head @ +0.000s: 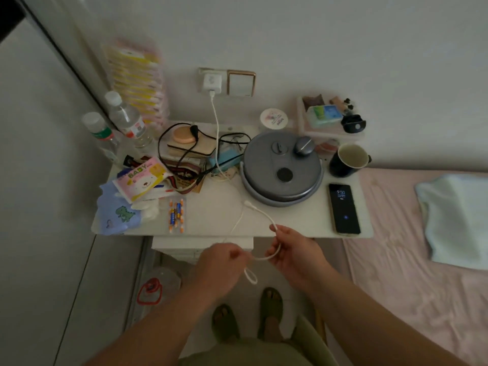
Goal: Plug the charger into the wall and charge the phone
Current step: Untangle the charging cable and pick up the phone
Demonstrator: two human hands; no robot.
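A white charger block [211, 81] sits plugged in the wall socket, and its white cable [217, 133] runs down over the clutter on the white table [219, 210]. My left hand [221, 262] pinches the cable just below the table's front edge, with a small loop hanging under it. My right hand [293, 249] holds the cable a little further along; the free plug end [248, 203] arcs up over the table. The phone [344, 208] lies flat at the table's right edge, screen lit, nothing plugged into it.
A grey round lidded pot [281, 167] stands between the cable and the phone, a dark mug [348, 159] behind the phone. Bottles [126, 120], wipes [142, 180], batteries [176, 212] and black cords crowd the left. A pink bed [422, 260] lies to the right.
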